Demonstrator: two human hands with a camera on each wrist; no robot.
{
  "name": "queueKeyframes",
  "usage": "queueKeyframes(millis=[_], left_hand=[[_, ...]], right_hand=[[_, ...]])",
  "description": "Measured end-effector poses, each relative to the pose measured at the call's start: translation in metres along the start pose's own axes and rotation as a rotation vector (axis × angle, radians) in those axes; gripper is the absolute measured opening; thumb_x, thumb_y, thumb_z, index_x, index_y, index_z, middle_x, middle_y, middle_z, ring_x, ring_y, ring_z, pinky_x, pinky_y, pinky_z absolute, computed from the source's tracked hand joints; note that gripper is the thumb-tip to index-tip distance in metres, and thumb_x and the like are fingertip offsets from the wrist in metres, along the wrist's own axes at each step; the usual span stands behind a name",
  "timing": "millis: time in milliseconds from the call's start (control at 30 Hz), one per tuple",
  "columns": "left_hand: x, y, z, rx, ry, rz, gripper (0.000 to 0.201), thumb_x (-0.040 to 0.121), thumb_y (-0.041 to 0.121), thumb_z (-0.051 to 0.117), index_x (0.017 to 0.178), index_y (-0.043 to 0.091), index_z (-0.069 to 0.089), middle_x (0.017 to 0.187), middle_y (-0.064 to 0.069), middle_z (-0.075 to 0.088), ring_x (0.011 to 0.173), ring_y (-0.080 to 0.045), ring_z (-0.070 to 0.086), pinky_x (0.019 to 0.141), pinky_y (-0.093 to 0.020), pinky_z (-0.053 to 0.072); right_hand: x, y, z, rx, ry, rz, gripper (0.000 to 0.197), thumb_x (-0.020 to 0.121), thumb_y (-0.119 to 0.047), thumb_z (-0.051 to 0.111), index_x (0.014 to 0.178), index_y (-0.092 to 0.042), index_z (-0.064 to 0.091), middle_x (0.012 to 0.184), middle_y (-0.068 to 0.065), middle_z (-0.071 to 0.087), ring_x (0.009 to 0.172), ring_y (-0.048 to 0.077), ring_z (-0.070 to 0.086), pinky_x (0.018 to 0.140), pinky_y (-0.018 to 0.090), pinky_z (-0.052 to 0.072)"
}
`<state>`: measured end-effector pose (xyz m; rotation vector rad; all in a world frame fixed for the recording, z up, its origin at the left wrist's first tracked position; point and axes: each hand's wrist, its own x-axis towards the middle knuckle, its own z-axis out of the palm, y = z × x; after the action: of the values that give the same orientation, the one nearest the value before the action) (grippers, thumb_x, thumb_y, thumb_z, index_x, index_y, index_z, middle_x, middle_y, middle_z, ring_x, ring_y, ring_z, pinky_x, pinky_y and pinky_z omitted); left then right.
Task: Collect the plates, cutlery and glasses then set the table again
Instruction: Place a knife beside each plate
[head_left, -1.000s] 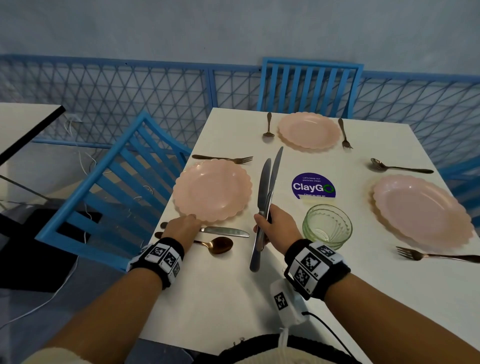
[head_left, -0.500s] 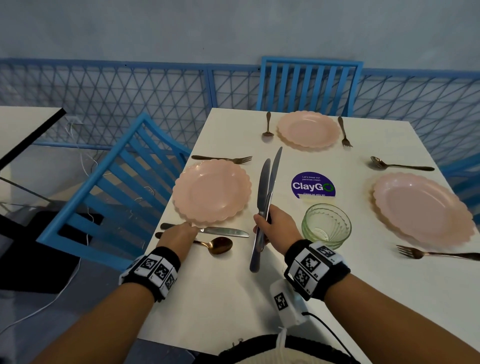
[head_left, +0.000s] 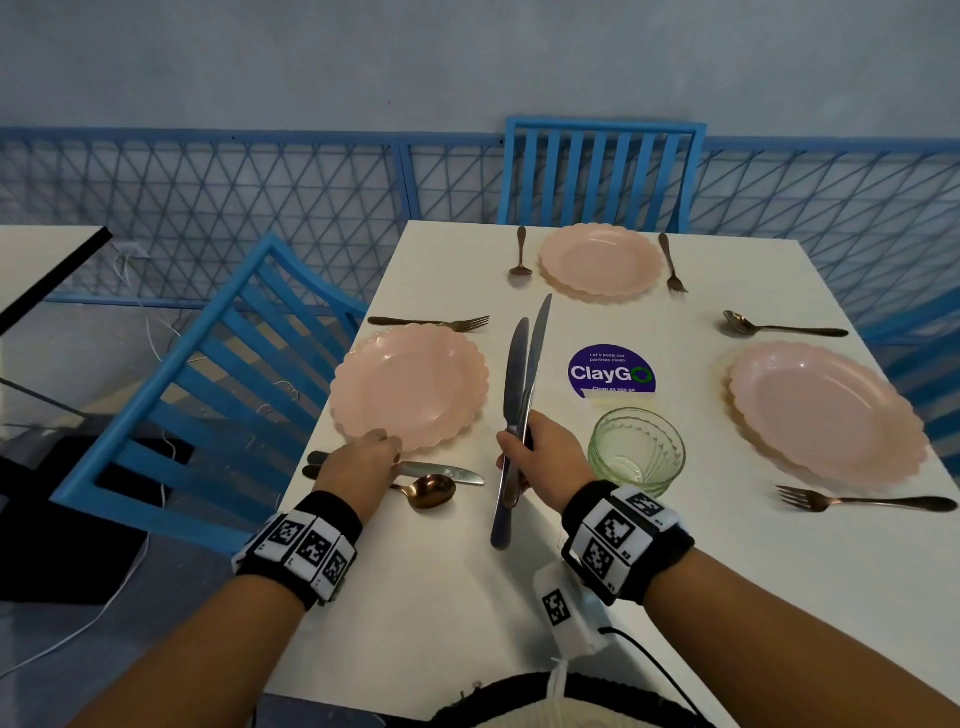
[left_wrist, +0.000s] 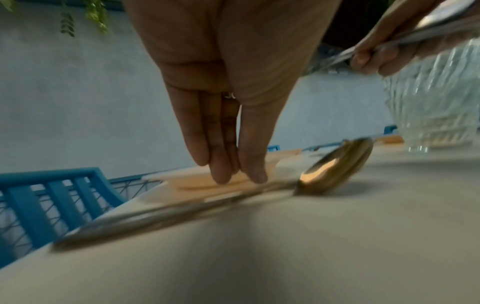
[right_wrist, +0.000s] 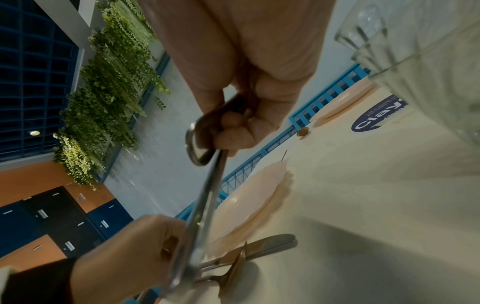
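My right hand (head_left: 514, 460) grips two silver knives (head_left: 522, 374) by the handles, blades pointing away over the white table (head_left: 447, 597). In the right wrist view the right hand (right_wrist: 233, 127) is curled round them. My left hand (head_left: 382, 444) reaches over the handles of a third knife (head_left: 441, 472) and a copper spoon (head_left: 428, 491) beside the near-left pink plate (head_left: 410, 387). In the left wrist view its fingers (left_wrist: 221, 160) are straight and point down just above the blurred spoon handle (left_wrist: 182, 211); I cannot tell whether they touch. A green glass (head_left: 636, 452) stands right of my right hand.
Two more pink plates lie at the far end (head_left: 600, 265) and on the right (head_left: 826, 410), each with a fork (head_left: 862, 502) and a spoon (head_left: 779, 327) beside it. A purple sticker (head_left: 612, 371) marks the table's middle. Blue chairs (head_left: 208, 395) stand at the left and far sides.
My left wrist has drawn back slightly toward me, so the knife and spoon handle ends now show left of the hand. The right hand with its knives has stayed still.
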<state>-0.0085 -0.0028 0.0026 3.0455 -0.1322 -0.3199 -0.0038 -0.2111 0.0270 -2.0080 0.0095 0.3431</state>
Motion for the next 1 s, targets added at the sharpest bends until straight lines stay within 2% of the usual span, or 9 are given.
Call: queueKeyframes(millis=[100, 267, 367, 500, 600, 667, 733, 800, 1000], left_hand=[[-0.005, 0.033, -0.030, -0.354, 0.103, 0.019, 0.027, 0.094, 0.030, 0.050, 0.097, 0.008, 0.065, 0.091, -0.008, 0.068, 0.084, -0.022, 0.063, 0.081, -0.033, 0.051], [-0.011, 0.093, -0.071, -1.016, -0.282, 0.021, 0.031, 0.096, 0.029, 0.047, 0.105, 0.003, 0.063, 0.087, -0.008, 0.070, 0.075, -0.021, 0.070, 0.075, -0.032, 0.058], [-0.011, 0.121, -0.085, -1.212, -0.315, 0.100, 0.027, 0.096, 0.013, 0.048, 0.110, -0.009, 0.058, 0.086, -0.017, 0.068, 0.063, -0.019, 0.069, 0.058, -0.023, 0.059], [-0.007, 0.154, -0.093, -1.342, -0.285, 0.186, 0.027, 0.091, 0.001, 0.054, 0.118, 0.000, 0.054, 0.068, -0.008, 0.070, 0.062, -0.025, 0.069, 0.062, -0.031, 0.060], [-0.005, 0.183, -0.094, -1.353, -0.284, 0.230, 0.030, 0.088, -0.002, 0.057, 0.114, 0.013, 0.056, 0.064, -0.003, 0.067, 0.065, -0.029, 0.069, 0.064, -0.035, 0.060], [-0.002, 0.204, -0.094, -1.332, -0.279, 0.229, 0.026, 0.087, -0.004, 0.059, 0.109, 0.010, 0.057, 0.069, -0.003, 0.067, 0.061, -0.028, 0.068, 0.063, -0.033, 0.060], [0.004, 0.223, -0.095, -1.302, -0.272, 0.215, 0.028, 0.085, -0.003, 0.061, 0.112, 0.003, 0.053, 0.077, -0.005, 0.066, 0.059, -0.026, 0.068, 0.060, -0.032, 0.060], [0.012, 0.241, -0.096, -1.287, -0.270, 0.195, 0.032, 0.085, -0.001, 0.062, 0.114, 0.001, 0.050, 0.082, -0.007, 0.064, 0.057, -0.024, 0.069, 0.056, -0.030, 0.058], [0.037, 0.286, -0.098, -1.348, -0.245, 0.115, 0.030, 0.086, 0.000, 0.062, 0.113, 0.001, 0.047, 0.084, -0.009, 0.060, 0.056, -0.025, 0.068, 0.056, -0.029, 0.059]], right_hand=[[-0.002, -0.007, -0.006, 0.046, 0.004, -0.017, 0.008, 0.094, -0.018, 0.048, 0.093, -0.011, 0.047, 0.080, 0.007, 0.064, 0.057, 0.010, 0.058, 0.062, 0.029, 0.054], [-0.002, -0.026, -0.031, -0.044, 0.122, -0.115, 0.015, 0.092, -0.026, 0.052, 0.087, -0.013, 0.049, 0.085, 0.013, 0.065, 0.076, 0.027, 0.062, 0.077, 0.043, 0.054], [-0.008, -0.032, -0.058, -0.037, 0.176, -0.161, 0.021, 0.091, -0.024, 0.053, 0.072, -0.020, 0.046, 0.080, 0.013, 0.061, 0.073, 0.029, 0.059, 0.074, 0.043, 0.052], [-0.019, -0.028, -0.102, 0.007, 0.187, -0.169, 0.023, 0.093, -0.024, 0.052, 0.083, -0.004, 0.059, 0.071, 0.007, 0.057, 0.059, 0.017, 0.052, 0.058, 0.027, 0.048], [-0.026, -0.016, -0.133, -0.033, 0.234, -0.177, 0.025, 0.094, -0.024, 0.050, 0.072, -0.014, 0.056, 0.062, 0.000, 0.052, 0.054, 0.013, 0.047, 0.050, 0.018, 0.038], [-0.028, -0.007, -0.154, 0.046, 0.238, -0.167, 0.023, 0.094, -0.016, 0.049, 0.072, -0.018, 0.056, 0.060, 0.001, 0.051, 0.050, 0.015, 0.050, 0.046, 0.020, 0.041], [-0.029, 0.003, -0.178, 0.163, 0.256, -0.148, 0.012, 0.094, -0.010, 0.049, 0.094, -0.016, 0.060, 0.066, 0.003, 0.051, 0.043, 0.005, 0.050, 0.038, 0.015, 0.041], [-0.026, 0.015, -0.206, 0.165, 0.319, -0.120, 0.021, 0.095, -0.010, 0.047, 0.113, -0.020, 0.052, 0.069, 0.003, 0.052, 0.035, -0.002, 0.046, 0.033, 0.010, 0.035], [0.001, 0.067, -0.295, 0.048, 0.532, -0.019, 0.022, 0.095, -0.010, 0.045, 0.114, -0.008, 0.057, 0.075, 0.001, 0.058, 0.039, -0.004, 0.051, 0.036, 0.006, 0.036]])
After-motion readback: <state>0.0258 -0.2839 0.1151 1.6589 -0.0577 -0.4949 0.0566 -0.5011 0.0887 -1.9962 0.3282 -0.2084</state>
